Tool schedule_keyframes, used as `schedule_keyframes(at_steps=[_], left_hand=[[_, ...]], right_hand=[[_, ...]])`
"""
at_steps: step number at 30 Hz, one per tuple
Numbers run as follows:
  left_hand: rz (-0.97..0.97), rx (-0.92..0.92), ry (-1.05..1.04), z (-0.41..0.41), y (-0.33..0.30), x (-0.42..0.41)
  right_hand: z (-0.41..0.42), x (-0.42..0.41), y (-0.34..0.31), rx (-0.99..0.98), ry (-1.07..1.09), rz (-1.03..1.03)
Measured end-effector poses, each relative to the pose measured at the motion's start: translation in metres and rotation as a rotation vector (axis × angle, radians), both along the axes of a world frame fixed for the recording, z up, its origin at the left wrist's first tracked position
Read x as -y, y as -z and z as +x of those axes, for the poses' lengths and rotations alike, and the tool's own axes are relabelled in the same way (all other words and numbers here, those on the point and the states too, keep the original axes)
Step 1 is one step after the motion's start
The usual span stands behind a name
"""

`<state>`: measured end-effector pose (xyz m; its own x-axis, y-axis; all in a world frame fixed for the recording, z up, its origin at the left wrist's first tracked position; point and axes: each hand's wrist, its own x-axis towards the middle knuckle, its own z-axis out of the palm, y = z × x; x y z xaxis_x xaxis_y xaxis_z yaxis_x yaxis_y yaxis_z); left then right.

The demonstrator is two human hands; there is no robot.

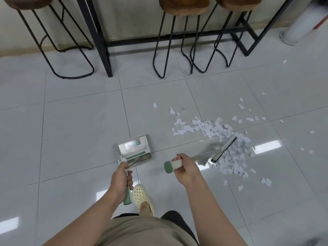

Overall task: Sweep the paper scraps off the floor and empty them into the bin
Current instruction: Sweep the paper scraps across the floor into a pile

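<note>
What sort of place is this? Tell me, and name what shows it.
Probably a café, break room or office pantry. High stools with wooden seats stand at a tall black-framed counter along the wall, and the floor is glossy grey tile. A home bar cannot be ruled out.

No legible text. Dustpan (134, 148) carries a pale label with a small green mark in one corner, too blurred to read. Nothing readable on the floor or stools.
</note>
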<state>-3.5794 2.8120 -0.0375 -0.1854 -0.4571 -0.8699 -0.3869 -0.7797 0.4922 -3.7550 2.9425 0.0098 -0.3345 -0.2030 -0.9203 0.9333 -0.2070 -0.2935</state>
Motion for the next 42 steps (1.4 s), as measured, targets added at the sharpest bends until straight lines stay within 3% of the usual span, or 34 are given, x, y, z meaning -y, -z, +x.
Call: schedule_keyframes(at_steps=[6,18,20,25,31,35,42], left_hand=[[0.017,-0.022,-0.018,-0.025,-0.006,0.015],[0.011,0.017,-0.073,-0.068,-0.008,0.036],[0.005,0.029,-0.107,-0.084,-0.010,0.041],[-0.023,0.083,-0.148,-0.136,-0.015,0.037],[-0.041,0.103,-0.221,-0.186,-0.018,0.028],[-0.043,0.064,-0.310,-0.210,-0.021,0.027],[-0.086,0.028,-0.392,-0.241,-0.025,0.036]], right_hand=[[0.007,0.044,-0.024,0.009,-0.163,-0.045],[-0.065,0.063,0.004,0.314,-0.145,-0.328],[-0.087,0.067,0.007,0.319,-0.061,-0.337],[-0.167,0.062,-0.001,0.307,0.204,-0.141],[-0.240,0.083,0.001,0.135,0.078,0.045],[-0.264,0.097,-0.005,0.124,0.017,0.011],[-0.258,0.141,-0.049,0.170,-0.062,-0.230]])
